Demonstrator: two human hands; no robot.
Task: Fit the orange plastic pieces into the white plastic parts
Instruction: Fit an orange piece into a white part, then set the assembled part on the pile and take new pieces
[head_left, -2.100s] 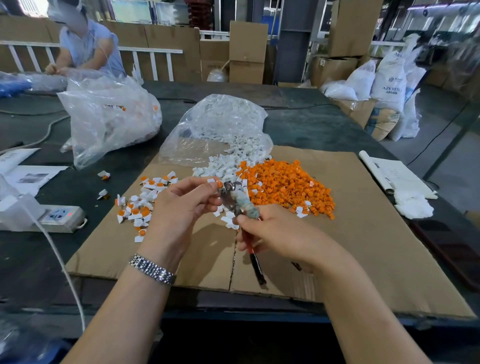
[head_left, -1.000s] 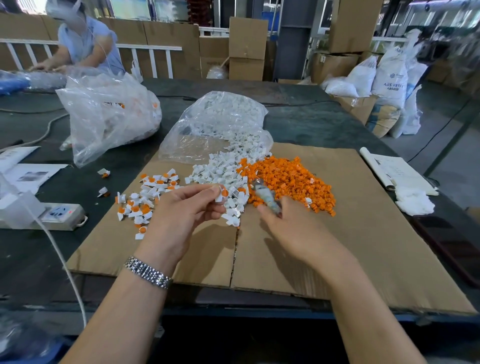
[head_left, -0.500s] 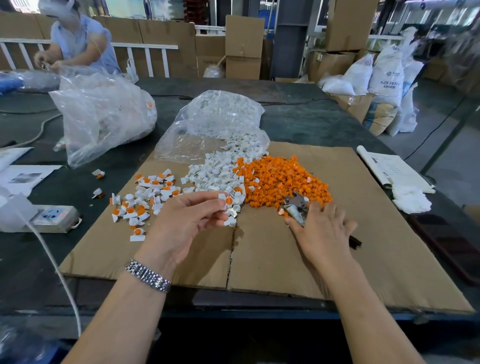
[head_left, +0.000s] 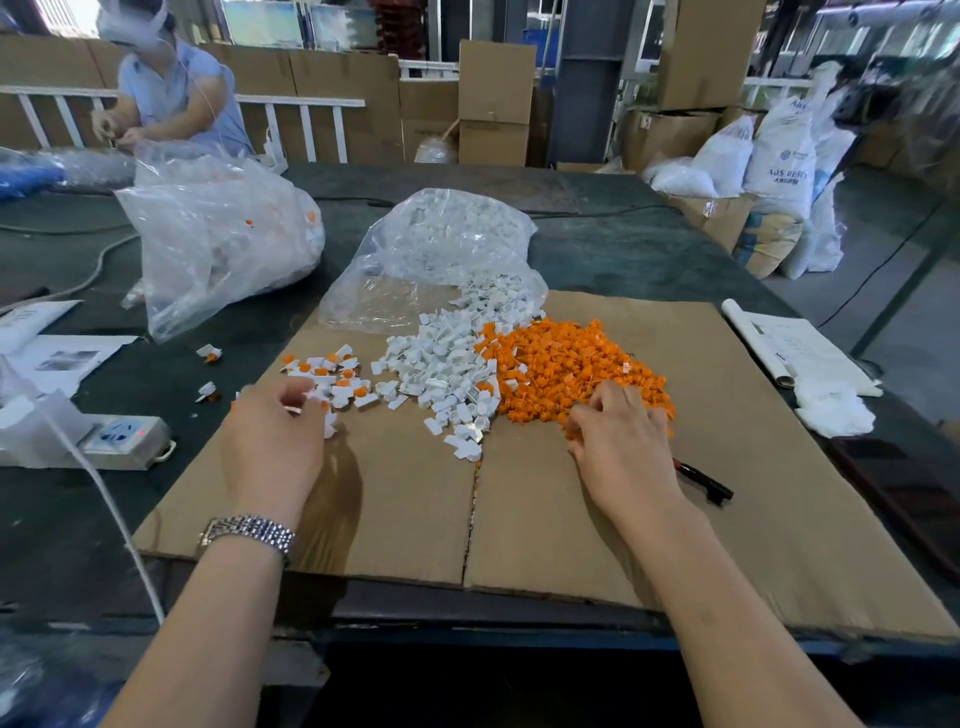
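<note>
A white power strip with a red lit switch (head_left: 122, 435) lies on the dark table (head_left: 613, 249), well to the left of the left hand's fingers, with a white cable (head_left: 104, 499) running past it. Beyond those fingers a crumpled clear plastic bag (head_left: 218, 244) stands on the table, and behind it a person in a light blue shirt (head_left: 176, 98) works with both hands.

The left hand (head_left: 275, 447), a silver metal watch (head_left: 249, 532) on its wrist, rests knuckles-up on the flat brown cardboard sheet (head_left: 519, 519). Its fingers are curled down into the near edge of a small pile of white parts fitted with orange inserts (head_left: 332, 376); whether they pinch a piece cannot be told, since the fingertips are hidden.

Between the two hands, just right of the left fingers, spreads the heap of loose white plastic parts (head_left: 441, 364), spilling out of an open clear bag of white parts (head_left: 447, 244) that lies farther back.

The heap of small orange plastic pieces (head_left: 561, 364) touches the white heap on its right side. The right hand (head_left: 623, 441) lies palm-down at the near right edge of it, fingers bent and slightly spread, the tips buried among orange pieces; what they grip is not visible. Just behind the right hand's heel, a black and red tool handle (head_left: 704, 483) sticks out on the cardboard.

Well to the right of the right fingers lie white printed paper sheets (head_left: 795, 348) and a crumpled white cloth (head_left: 831, 410).
</note>
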